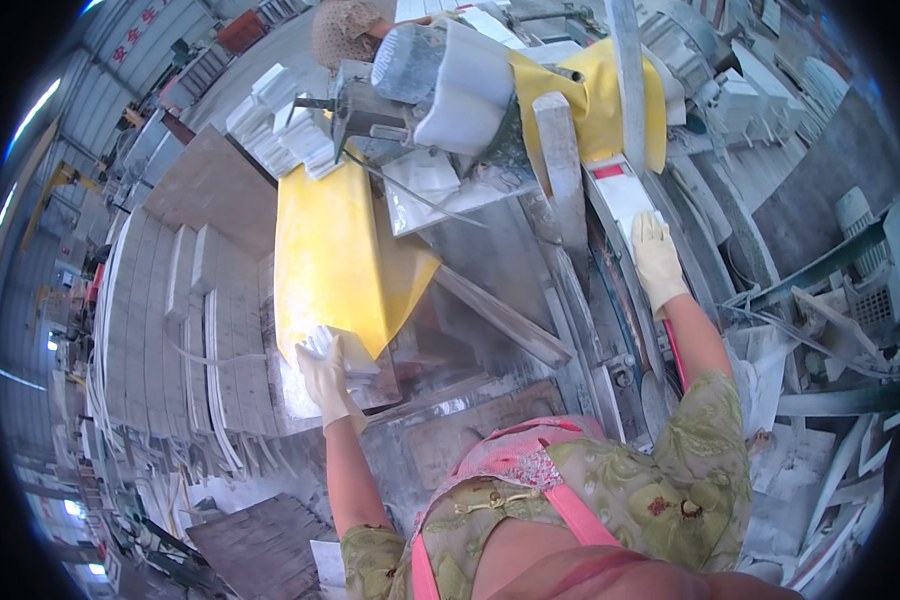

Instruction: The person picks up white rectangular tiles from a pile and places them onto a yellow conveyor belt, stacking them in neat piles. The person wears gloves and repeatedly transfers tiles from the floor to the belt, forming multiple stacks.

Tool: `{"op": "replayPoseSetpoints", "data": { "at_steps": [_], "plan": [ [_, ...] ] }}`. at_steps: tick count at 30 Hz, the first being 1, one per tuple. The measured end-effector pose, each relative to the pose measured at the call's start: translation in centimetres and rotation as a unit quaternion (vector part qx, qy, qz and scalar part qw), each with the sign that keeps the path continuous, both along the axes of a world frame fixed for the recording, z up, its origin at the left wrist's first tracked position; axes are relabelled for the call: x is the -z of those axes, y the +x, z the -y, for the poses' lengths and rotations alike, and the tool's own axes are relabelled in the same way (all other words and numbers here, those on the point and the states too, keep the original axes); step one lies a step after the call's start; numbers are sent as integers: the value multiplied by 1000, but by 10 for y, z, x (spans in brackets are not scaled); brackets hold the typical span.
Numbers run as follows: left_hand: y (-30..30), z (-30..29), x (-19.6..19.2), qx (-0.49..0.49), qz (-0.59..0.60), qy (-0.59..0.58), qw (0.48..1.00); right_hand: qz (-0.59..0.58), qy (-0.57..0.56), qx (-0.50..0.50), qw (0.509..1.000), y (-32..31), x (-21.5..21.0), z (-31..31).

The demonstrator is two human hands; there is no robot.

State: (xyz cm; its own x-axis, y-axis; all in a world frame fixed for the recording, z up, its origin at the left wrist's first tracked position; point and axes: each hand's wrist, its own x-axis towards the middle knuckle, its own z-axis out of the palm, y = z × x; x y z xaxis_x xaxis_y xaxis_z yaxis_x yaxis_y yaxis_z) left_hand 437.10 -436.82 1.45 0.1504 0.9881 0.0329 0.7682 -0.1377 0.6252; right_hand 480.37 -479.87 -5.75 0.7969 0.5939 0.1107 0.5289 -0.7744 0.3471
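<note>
My left hand point(324, 378), in a pale cream rubber glove, grips the near end of a small stack of white stone tiles point(356, 352). The tiles rest at the near end of a yellow sheet point(330, 260) draped over a surface. My right hand point(657, 262), gloved the same way, lies flat with fingers stretched on a white stone strip point(620, 198). That strip sits on a narrow machine bed, its far end by a red patch under a hanging yellow flap point(610, 110).
A motor point(410, 62) with a white cover stands ahead. White slabs point(288, 125) are piled beyond the yellow sheet. Grey stacked boards point(150, 320) line the left. An upright post point(562, 160) rises beside the machine bed. Another person point(346, 32) is at the far side.
</note>
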Motion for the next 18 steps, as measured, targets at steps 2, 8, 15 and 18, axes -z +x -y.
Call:
{"op": "replayPoseSetpoints", "data": {
  "at_steps": [2,8,15,18],
  "plan": [
    [-1,4,2,-9,24,-30,999,36,-5,-33,999,-5,-10,4],
    [-5,-3,6,14,41,-76,996,-87,199,24,976,-24,-87,-34],
    [-1,-1,-11,57,-96,-29,993,-495,598,-139,616,-172,-75,-219],
    [-3,-2,-14,65,-63,-54,994,-646,611,-88,449,-259,-59,-293]
  ]
}}
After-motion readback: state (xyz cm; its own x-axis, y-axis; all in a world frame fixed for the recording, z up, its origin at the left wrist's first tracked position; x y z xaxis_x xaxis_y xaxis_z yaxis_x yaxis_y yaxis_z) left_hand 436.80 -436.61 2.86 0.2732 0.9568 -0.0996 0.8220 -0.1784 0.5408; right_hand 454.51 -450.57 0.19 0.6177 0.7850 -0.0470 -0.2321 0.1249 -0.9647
